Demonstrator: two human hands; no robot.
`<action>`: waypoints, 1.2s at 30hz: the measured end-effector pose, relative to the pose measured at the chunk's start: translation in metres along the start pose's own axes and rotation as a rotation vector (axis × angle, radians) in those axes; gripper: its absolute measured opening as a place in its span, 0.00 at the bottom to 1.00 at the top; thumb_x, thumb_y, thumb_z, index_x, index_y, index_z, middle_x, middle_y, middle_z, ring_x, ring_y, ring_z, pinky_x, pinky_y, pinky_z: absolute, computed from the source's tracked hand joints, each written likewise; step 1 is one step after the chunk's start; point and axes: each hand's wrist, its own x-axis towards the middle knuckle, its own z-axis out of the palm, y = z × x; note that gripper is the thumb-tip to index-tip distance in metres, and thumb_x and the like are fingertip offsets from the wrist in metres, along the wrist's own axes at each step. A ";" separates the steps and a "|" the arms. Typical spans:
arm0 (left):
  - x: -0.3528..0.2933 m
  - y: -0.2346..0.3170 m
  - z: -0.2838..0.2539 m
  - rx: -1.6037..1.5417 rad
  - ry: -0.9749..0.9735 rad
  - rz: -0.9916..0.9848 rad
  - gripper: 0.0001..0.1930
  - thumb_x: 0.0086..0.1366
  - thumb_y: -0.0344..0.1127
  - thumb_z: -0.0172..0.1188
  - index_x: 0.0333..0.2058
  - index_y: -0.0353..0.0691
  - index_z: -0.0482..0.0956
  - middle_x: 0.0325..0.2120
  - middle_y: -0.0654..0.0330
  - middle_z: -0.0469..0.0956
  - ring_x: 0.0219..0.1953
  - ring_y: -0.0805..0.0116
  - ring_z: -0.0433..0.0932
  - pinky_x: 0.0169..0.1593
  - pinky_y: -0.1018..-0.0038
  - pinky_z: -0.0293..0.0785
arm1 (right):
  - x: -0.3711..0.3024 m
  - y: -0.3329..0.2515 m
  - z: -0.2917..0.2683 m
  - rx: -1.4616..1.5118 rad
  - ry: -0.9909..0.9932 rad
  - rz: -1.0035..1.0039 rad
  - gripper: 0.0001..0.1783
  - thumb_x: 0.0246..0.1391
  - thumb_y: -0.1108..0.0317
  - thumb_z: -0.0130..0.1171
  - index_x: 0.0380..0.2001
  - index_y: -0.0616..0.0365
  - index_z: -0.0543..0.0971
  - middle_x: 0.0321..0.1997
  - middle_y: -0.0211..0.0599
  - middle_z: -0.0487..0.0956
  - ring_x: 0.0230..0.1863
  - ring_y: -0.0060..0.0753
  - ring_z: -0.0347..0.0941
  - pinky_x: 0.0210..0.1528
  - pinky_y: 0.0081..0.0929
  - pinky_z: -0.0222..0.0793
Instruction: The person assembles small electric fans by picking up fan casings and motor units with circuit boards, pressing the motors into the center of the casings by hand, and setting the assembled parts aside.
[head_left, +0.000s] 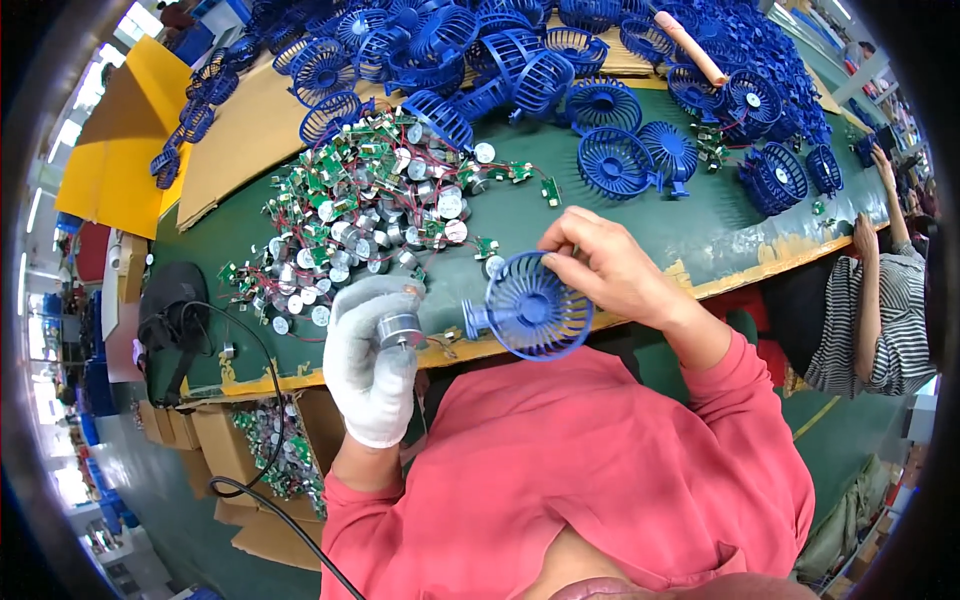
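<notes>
My left hand (368, 355), in a white knit glove, grips a small silver motor (400, 330) with its shaft pointing down. Between the thumb and fingers of my bare right hand (610, 265) is the rim of a blue plastic fan housing (537, 308). The housing is round, with curved ribs, a solid hub and a short stem turned toward the motor. Motor and housing are held apart, above the table's near edge. Just beyond my left hand lies a large heap of motors wired to green circuit boards (370, 200).
Blue fan housings (430, 50) pile up along the table's (530, 215) far side, with a wooden-handled tool (690, 48) among them. A black bag (178, 300) and a cable (270, 380) are at left. Below is a carton of motors (285, 450). A co-worker in a striped shirt (870, 320) works at right.
</notes>
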 end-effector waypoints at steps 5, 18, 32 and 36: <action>0.000 0.007 0.013 -0.187 -0.169 -0.143 0.17 0.65 0.40 0.53 0.45 0.31 0.73 0.40 0.52 0.73 0.35 0.68 0.75 0.43 0.74 0.72 | -0.003 0.007 -0.004 -0.163 -0.022 -0.027 0.06 0.50 0.73 0.59 0.31 0.61 0.74 0.31 0.40 0.73 0.33 0.43 0.74 0.35 0.35 0.70; -0.005 0.011 0.038 -0.171 -0.424 -0.549 0.28 0.62 0.28 0.59 0.59 0.32 0.61 0.40 0.54 0.77 0.36 0.74 0.77 0.38 0.77 0.75 | -0.024 -0.021 0.014 -0.264 0.002 -0.514 0.36 0.36 0.55 0.70 0.52 0.56 0.74 0.33 0.36 0.75 0.34 0.39 0.73 0.37 0.34 0.70; -0.014 -0.007 0.050 0.626 -0.548 -0.017 0.28 0.44 0.39 0.71 0.46 0.45 0.75 0.44 0.53 0.72 0.40 0.52 0.76 0.41 0.63 0.74 | -0.027 -0.009 0.011 -0.740 -0.108 -0.315 0.17 0.40 0.67 0.67 0.36 0.56 0.77 0.28 0.32 0.73 0.38 0.34 0.69 0.44 0.34 0.61; -0.015 -0.011 0.047 0.670 -0.575 0.027 0.22 0.47 0.37 0.69 0.43 0.45 0.76 0.41 0.57 0.74 0.39 0.55 0.76 0.39 0.64 0.74 | -0.021 -0.007 0.007 -0.671 -0.118 -0.396 0.09 0.41 0.67 0.64 0.25 0.55 0.74 0.25 0.32 0.73 0.38 0.35 0.67 0.41 0.36 0.59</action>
